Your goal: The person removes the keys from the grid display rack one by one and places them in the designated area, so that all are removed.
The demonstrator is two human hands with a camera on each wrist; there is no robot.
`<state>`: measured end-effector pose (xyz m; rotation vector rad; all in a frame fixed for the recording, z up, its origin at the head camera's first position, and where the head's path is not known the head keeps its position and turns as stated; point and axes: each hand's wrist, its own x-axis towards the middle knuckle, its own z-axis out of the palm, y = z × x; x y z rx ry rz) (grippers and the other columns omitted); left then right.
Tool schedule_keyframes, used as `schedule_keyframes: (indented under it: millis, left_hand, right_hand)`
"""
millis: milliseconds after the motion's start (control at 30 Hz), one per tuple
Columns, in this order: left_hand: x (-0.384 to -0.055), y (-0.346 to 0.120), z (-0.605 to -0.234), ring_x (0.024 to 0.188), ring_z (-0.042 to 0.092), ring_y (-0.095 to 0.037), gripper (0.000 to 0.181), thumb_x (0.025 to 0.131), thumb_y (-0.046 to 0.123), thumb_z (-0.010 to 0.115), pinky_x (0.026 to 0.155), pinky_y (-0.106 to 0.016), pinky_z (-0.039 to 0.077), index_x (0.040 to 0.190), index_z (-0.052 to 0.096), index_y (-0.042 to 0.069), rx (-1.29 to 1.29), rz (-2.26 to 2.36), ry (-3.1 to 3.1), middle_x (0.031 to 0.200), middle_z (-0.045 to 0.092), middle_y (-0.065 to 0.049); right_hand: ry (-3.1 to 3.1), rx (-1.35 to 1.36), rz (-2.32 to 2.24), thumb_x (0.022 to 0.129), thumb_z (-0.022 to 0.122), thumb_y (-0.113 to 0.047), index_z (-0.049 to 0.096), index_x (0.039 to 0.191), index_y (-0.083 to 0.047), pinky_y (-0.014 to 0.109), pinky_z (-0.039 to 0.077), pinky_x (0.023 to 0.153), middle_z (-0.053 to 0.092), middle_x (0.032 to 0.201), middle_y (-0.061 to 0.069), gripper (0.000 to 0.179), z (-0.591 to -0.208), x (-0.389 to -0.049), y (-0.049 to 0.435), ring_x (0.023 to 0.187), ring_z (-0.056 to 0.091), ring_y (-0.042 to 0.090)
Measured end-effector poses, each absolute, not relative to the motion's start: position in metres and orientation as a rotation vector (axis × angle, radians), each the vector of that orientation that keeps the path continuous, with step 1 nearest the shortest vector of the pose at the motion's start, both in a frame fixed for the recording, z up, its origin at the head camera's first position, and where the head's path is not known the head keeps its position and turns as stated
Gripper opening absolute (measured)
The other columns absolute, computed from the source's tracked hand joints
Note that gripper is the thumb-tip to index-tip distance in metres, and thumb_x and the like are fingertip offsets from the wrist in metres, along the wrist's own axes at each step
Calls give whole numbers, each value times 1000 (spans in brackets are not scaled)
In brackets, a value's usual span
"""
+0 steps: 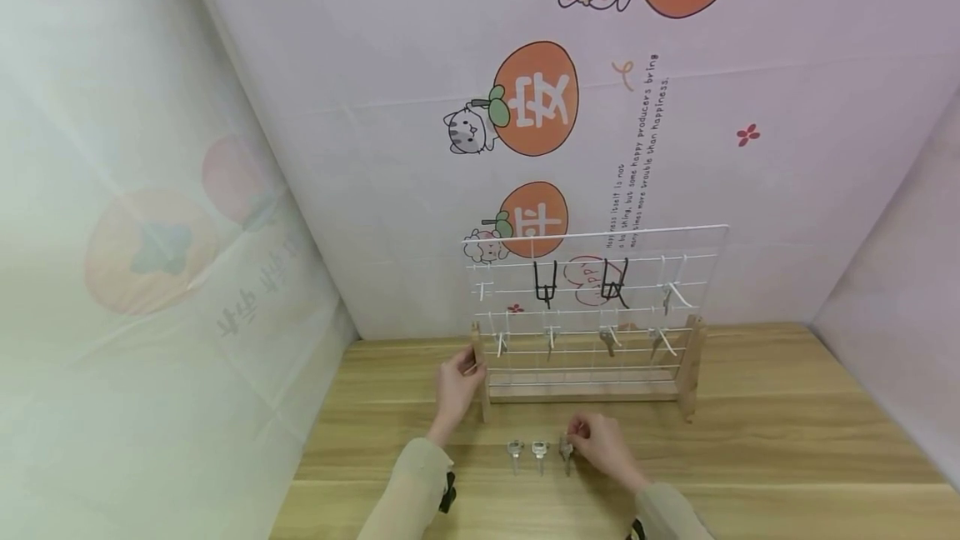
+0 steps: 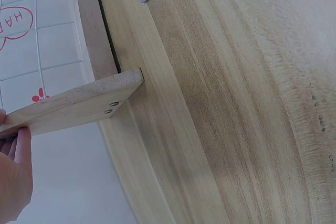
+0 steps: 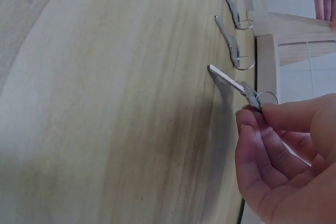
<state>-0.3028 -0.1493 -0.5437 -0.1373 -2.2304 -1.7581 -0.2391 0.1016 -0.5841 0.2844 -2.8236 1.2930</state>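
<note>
My right hand [image 1: 603, 444] pinches a silver key [image 3: 248, 93] by its head, between thumb and fingers. A small ring hangs from the key, and its blade points away over the wooden table, casting a shadow there. Two more silver keys with rings, one nearer [image 1: 540, 448] and one farther left [image 1: 514, 448], lie in a row beside it. My left hand [image 1: 456, 386] grips the left wooden post [image 2: 73, 106] of a white wire grid rack [image 1: 592, 233], thumb on one side of the post and fingers behind.
White hooks [image 1: 502, 343] and two black hooks [image 1: 546, 283] sit on the grid. Several keys hang from white hooks, one of them [image 1: 607, 342] in the lower row. Behind the rack rises a printed cloth wall [image 1: 405, 190]; another cloth [image 1: 150, 373] borders the table's left side.
</note>
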Motion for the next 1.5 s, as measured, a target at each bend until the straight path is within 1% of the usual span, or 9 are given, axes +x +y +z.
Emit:
schedule_keyframes:
  millis: [267,733,1000,1267,1500]
  left_hand:
    - [-303,-150,-545,110,67,-46,40,85,-8,66,90,-35,63,124,58,-15,-131,-1771,-2229,120,64,-36]
    - [-303,-149,-544,110,67,-46,41,86,-7,67,90,-36,63,125,59,-14,-117,-1764,-2241,121,64,-36]
    - [-303,-149,-544,110,67,-46,40,85,-7,67,90,-34,63,124,59,-14,-114,-1767,-2233,120,64,-36]
    - [-303,-149,-543,109,68,-46,41,85,-7,67,89,-35,63,124,59,-15,-137,-1761,-2229,119,64,-36]
    - [-303,-149,-543,110,67,-46,41,86,-6,67,90,-34,63,125,58,-14,-131,-1768,-2233,120,64,-36]
  right_hand:
    - [-2836,246,1323,77,72,3,64,76,-7,13,40,43,60,63,0,13,-588,-241,100,53,49,6]
    - [-2886,192,1312,79,72,3,65,77,-6,13,39,42,62,65,0,11,-592,-248,97,54,53,8]
    - [-2901,193,1294,78,72,2,66,78,-5,13,39,43,61,65,-1,10,-591,-249,94,55,51,8]
    - [-2890,220,1296,78,72,3,66,77,-4,12,40,42,63,66,0,10,-591,-249,94,54,52,8]
    - [-2871,244,1314,77,73,5,66,76,-4,14,44,44,63,67,2,11,-592,-249,96,56,54,9]
